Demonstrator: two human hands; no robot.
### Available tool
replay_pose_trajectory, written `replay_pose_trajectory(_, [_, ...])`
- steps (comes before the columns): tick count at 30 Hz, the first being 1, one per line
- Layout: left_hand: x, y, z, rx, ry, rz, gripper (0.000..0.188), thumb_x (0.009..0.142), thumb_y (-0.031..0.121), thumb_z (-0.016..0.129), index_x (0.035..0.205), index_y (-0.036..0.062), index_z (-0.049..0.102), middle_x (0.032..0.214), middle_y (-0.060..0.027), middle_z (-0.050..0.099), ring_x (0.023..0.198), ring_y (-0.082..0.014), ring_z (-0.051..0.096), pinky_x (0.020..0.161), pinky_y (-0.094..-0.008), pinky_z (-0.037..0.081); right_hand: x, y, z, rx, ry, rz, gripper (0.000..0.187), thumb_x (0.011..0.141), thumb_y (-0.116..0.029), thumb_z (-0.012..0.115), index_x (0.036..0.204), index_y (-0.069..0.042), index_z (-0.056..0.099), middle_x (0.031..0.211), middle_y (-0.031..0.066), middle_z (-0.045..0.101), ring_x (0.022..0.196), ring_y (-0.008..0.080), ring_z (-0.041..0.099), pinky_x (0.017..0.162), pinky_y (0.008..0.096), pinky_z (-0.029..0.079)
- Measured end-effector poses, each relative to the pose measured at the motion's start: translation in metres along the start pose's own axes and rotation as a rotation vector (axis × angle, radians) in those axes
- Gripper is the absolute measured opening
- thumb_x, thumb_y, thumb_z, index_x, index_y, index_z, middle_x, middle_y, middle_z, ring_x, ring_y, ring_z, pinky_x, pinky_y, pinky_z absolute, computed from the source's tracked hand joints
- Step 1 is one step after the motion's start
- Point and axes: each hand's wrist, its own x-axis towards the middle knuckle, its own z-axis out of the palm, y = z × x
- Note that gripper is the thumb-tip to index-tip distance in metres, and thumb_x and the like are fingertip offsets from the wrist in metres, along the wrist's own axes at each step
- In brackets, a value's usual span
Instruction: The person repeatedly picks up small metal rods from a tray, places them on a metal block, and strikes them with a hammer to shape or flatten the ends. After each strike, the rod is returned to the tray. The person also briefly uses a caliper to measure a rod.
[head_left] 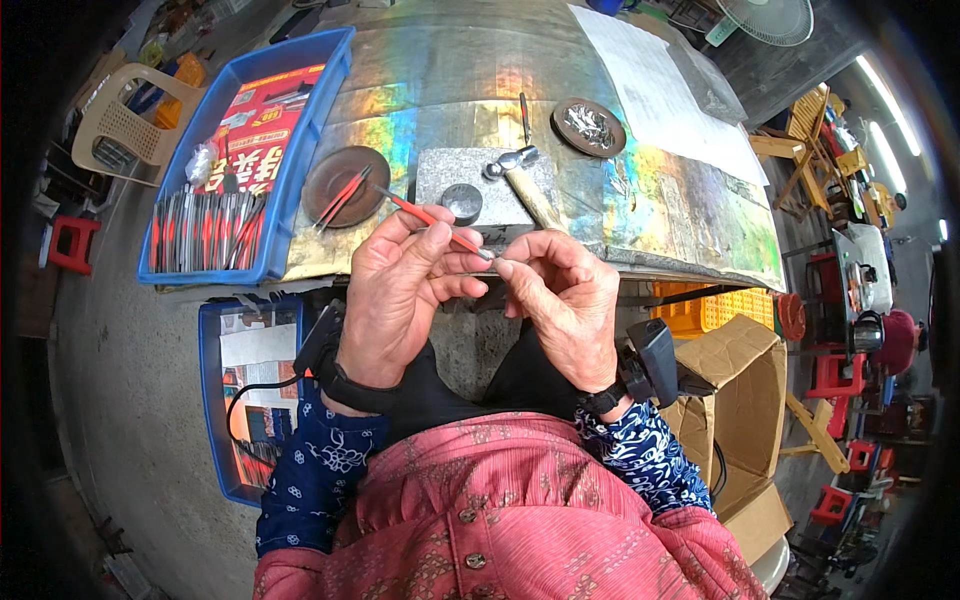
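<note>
Above the table's near edge, my left hand (pixel 385 300) holds a slim red tool (pixel 428 216) with dark metal at its far end, pinched between thumb and fingers. My right hand (pixel 560 300) is closed, thumb against forefinger, at the tool's near silver end. Any small piece between those fingertips is too small to make out. Just beyond the hands lies a grey block (pixel 430 170) with a round dark metal piece (pixel 462 203) and a hammer (pixel 530 192) on it. To the left, a brown dish (pixel 322 180) bears slim red pieces (pixel 343 197).
A blue tray (pixel 280 150) of several red-and-metal tools stands at the table's left. Beyond the block are a brown dish (pixel 575 140) of small metal pieces and a red-handled tool (pixel 525 117). Below are another blue tray (pixel 211 400) and an open cardboard box (pixel 745 400).
</note>
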Motion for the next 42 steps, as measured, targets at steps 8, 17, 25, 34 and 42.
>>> replay_pose_trajectory(8, [0.0, -0.001, -0.002, -0.02, 0.02, -0.015, 0.018, 0.098, 0.009, 0.052, 0.115, 0.0029, 0.053, 0.102, -0.0183, 0.066, 0.087, -0.026, 0.07, 0.068, -0.0367, 0.06, -0.001, 0.001, -0.001, -0.018, -0.02, 0.037, 0.008, 0.089, -0.002, 0.065, 0.094, 0.003, 0.062, 0.079, 0.0013, 0.062, 0.061, 0.0045, 0.055, 0.052, 0.0189, 0.046])
replay_pose_trajectory(17, [-0.001, -0.004, -0.003, -0.013, 0.014, 0.006, 0.019, 0.098, 0.008, 0.052, 0.117, 0.0024, 0.053, 0.102, -0.019, 0.066, 0.087, -0.026, 0.07, 0.068, -0.0366, 0.061, -0.002, 0.005, 0.002, -0.026, 0.013, 0.032, 0.007, 0.089, -0.002, 0.063, 0.093, 0.003, 0.062, 0.077, 0.0008, 0.061, 0.058, 0.0036, 0.053, 0.051, 0.0191, 0.044])
replay_pose_trajectory(25, [-0.002, -0.008, 0.006, 0.182, 0.094, 0.124, 0.019, 0.096, 0.007, 0.056, 0.113, -0.0028, 0.057, 0.1, -0.0185, 0.067, 0.084, -0.0226, 0.07, 0.067, -0.033, 0.062, -0.004, 0.013, 0.009, -0.092, 0.076, 0.002, 0.005, 0.089, -0.001, 0.062, 0.09, 0.003, 0.061, 0.074, 0.0017, 0.061, 0.057, 0.005, 0.054, 0.05, 0.0209, 0.044])
replay_pose_trajectory(34, [-0.001, -0.013, 0.003, 0.143, 0.173, 0.12, 0.019, 0.094, 0.008, 0.06, 0.11, -0.0032, 0.057, 0.094, -0.0159, 0.067, 0.079, -0.0187, 0.068, 0.066, -0.0295, 0.06, 0.0, 0.027, 0.015, -0.171, 0.11, -0.065, 0.006, 0.086, 0.0, 0.065, 0.089, 0.003, 0.062, 0.074, 0.0041, 0.061, 0.06, 0.0068, 0.054, 0.054, 0.0227, 0.044])
replay_pose_trajectory(42, [0.014, -0.002, -0.009, 0.193, 0.143, 0.129, 0.017, 0.097, 0.008, 0.055, 0.111, -0.0002, 0.054, 0.095, -0.015, 0.065, 0.08, -0.0195, 0.067, 0.066, -0.0303, 0.06, 0.012, 0.02, 0.001, -0.548, 0.046, -0.321, 0.008, 0.081, 0.0, 0.068, 0.087, 0.0, 0.063, 0.075, 0.0101, 0.06, 0.058, 0.02, 0.057, 0.054, 0.0299, 0.045])
